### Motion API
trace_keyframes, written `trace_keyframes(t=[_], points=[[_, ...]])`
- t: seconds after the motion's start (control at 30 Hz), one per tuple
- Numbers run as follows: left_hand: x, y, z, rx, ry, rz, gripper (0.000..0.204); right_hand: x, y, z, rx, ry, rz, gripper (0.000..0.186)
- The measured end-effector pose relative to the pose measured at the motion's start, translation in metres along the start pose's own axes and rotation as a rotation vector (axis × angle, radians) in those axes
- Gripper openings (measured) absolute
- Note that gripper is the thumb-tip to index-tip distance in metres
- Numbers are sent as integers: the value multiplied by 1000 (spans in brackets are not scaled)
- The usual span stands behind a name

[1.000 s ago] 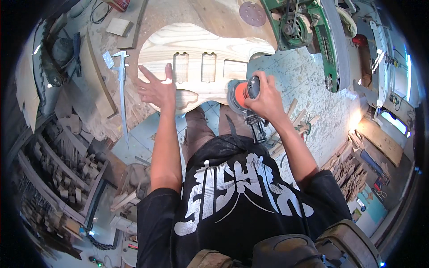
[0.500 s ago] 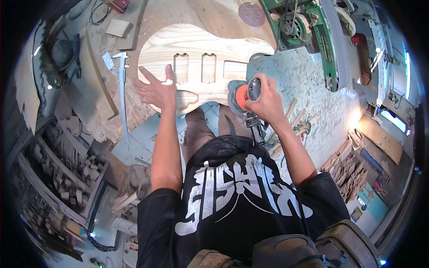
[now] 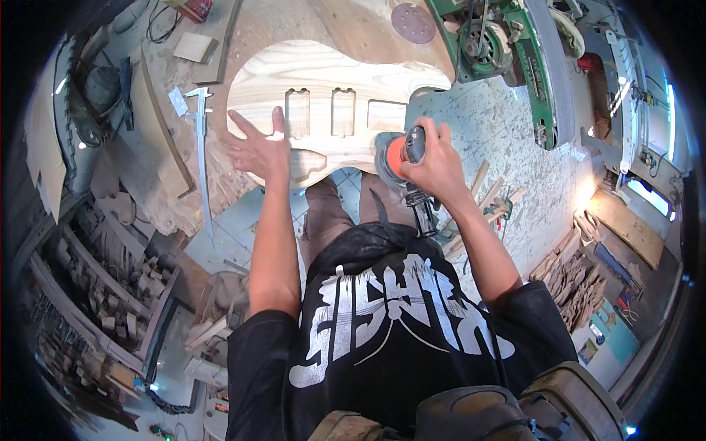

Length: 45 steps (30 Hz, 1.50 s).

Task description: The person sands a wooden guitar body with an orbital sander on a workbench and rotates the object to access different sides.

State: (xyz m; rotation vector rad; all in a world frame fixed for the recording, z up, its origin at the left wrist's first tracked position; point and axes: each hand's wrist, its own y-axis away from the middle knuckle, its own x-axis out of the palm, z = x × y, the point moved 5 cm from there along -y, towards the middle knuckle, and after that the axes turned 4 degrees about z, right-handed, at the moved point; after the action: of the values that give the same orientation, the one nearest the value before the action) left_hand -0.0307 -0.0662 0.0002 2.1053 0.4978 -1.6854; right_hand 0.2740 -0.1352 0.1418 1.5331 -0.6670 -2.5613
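Observation:
A pale wooden guitar body (image 3: 323, 70) with several routed pockets lies on the workbench in front of me. My left hand (image 3: 259, 145) rests on its left side, fingers spread, thumb pointing away from me. In my right hand (image 3: 435, 163) is an orange and black orbital sander (image 3: 398, 156), gripped from its right side. Its round pad is at the body's near right edge, by the horn. Part of the pad is tilted toward me, and how much of it touches the wood is hidden.
A caliper (image 3: 201, 140) lies on the bench left of the body, beside a wooden strip (image 3: 158, 125). A perforated sanding disc (image 3: 413, 23) sits at the far side. A green machine with a belt (image 3: 482, 51) stands far right. Clamps (image 3: 504, 209) and wood pieces are lower right.
The sander and my right hand have shifted very slightly left. My left hand and the guitar body stay where they were.

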Motion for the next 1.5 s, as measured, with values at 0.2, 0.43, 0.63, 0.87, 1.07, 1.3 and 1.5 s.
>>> trace_keyframes(t=[0.2, 0.43, 0.63, 0.87, 1.07, 1.3, 1.5], points=[[-1, 0, 0, -19, 16, 60, 102, 1, -4, 5, 37, 15, 42, 67], [2, 1, 2, -17, -11, 26, 104, 1, -1, 3, 117, -17, 48, 71], [0, -1, 5, -21, -3, 40, 104, -1, 7, -8, 9, 49, 2, 63], [1, -3, 1, 6, 37, 51, 104, -36, 15, -49, 189, 186, 26, 66], [-13, -20, -15, 457, -27, -52, 92, -64, 40, -65, 212, 38, -59, 74], [-20, -41, -103, 1048, -81, 294, 98, -68, 52, -89, 174, -109, -115, 77], [-16, -62, -126, 1036, -285, 464, 113, -67, 56, -107, 256, -207, -96, 77]])
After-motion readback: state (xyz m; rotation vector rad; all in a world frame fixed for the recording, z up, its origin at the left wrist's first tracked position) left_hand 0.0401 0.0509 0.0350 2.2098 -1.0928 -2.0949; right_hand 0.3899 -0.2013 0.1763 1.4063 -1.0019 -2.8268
